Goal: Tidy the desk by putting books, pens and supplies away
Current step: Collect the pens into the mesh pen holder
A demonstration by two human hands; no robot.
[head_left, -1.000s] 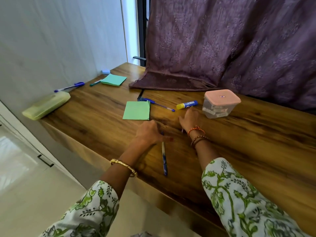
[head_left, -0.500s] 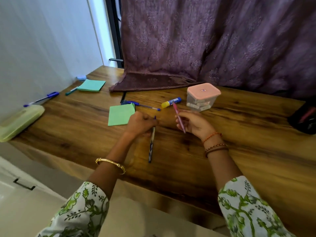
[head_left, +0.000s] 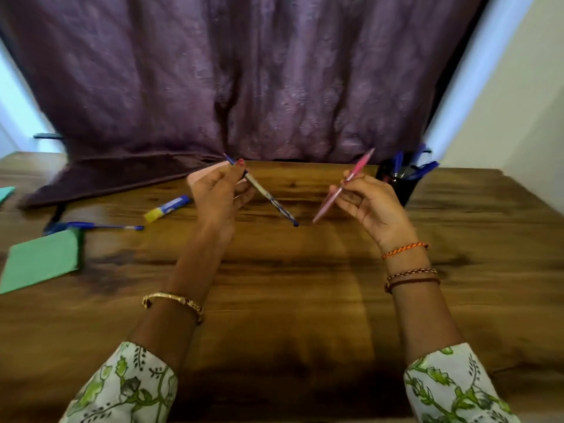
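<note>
Pens are up off the surface (head_left: pixel 290 300), one in each hand. Left hand (head_left: pixel 218 198) has its grip pinched on a blue pen (head_left: pixel 268 198) between thumb and fingers; the pen's long axis slants from upper left, beside the thumb, down to the right, its dark tip lowest. Right hand (head_left: pixel 370 206) has its grip clamped on a pink pen (head_left: pixel 345 184), which slants the other way, from upper right down to the left. The two lower tips point toward each other and stay apart above the middle of the surface.

Around them: a glue stick (head_left: pixel 168 208) lies left of the left hand, slanting. Nearer the left edge lies another blue pen (head_left: pixel 100 226), almost level, just behind a green pad (head_left: pixel 42 259). A pink lid (head_left: pixel 203 175) shows partly behind the left hand. A dark holder (head_left: pixel 399 184) with blue pens stands just behind the right hand, by the purple curtain (head_left: pixel 244 80), whose hem rests on the surface. Between the right hand and the holder nothing stands in the way.
</note>
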